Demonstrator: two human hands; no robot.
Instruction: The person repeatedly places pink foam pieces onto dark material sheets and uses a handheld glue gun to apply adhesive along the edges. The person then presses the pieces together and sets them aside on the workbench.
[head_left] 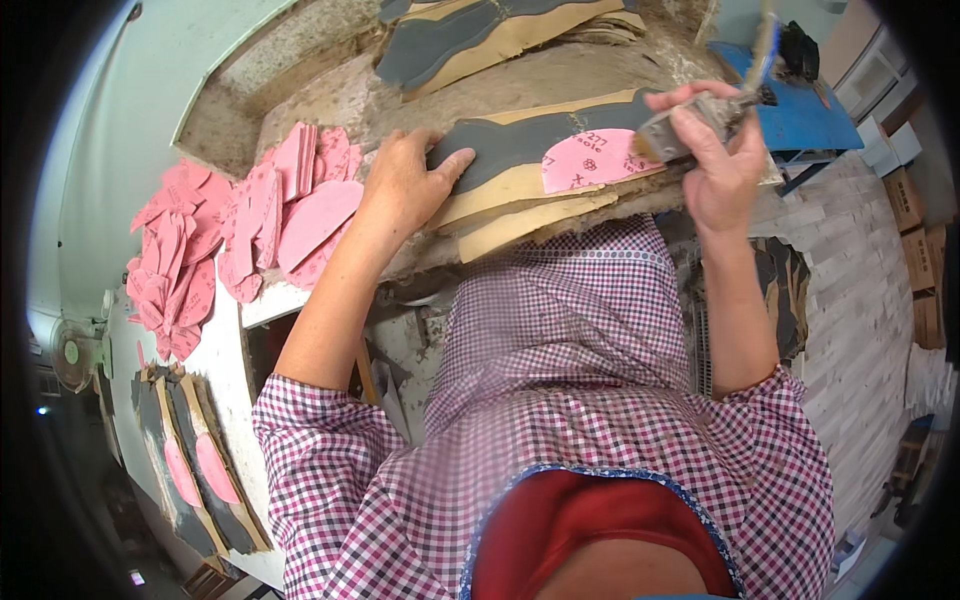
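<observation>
Many pink pieces (255, 215) lie left of the left hand (405, 180), which rests, fingers slightly apart, on a dark sheet (492, 146), whose pink patch (588, 160), long axis roughly sideways, sits just left of the nearer right hand (725, 165), clamped around a gray tool (664, 138).

I'm getting blur on the grey tool (684, 128) in the right hand (720, 155), so I can't name its kind; it covers part of the dark panel's (510, 143) right end. Now the left hand (408, 185) hides a bit of the other end. The upper panels (440, 48) run off my top edge, and that black object (797, 50) beyond stays too small to tell.
</observation>
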